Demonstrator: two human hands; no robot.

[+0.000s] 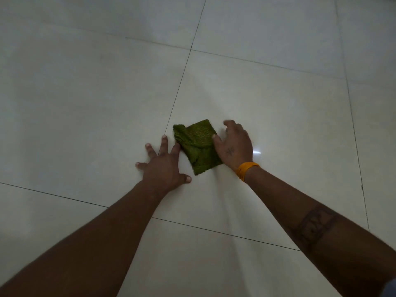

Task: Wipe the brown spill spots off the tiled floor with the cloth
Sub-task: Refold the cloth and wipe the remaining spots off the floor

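Note:
A folded green cloth (198, 144) lies flat on the pale tiled floor (267, 99), just right of a grout line. My left hand (164, 163) is spread flat on the tile with straight fingers, its index finger touching the cloth's left edge. My right hand (234, 144) rests at the cloth's right edge, thumb on the fabric and fingers loosely bent beside it; an orange band circles its wrist. No brown spots show on the tiles around the cloth.
Dark grout lines (180, 82) cross the glossy floor. A small bright light reflection (257, 152) sits right of my right hand. The room is dim and tiles stretch out on all sides.

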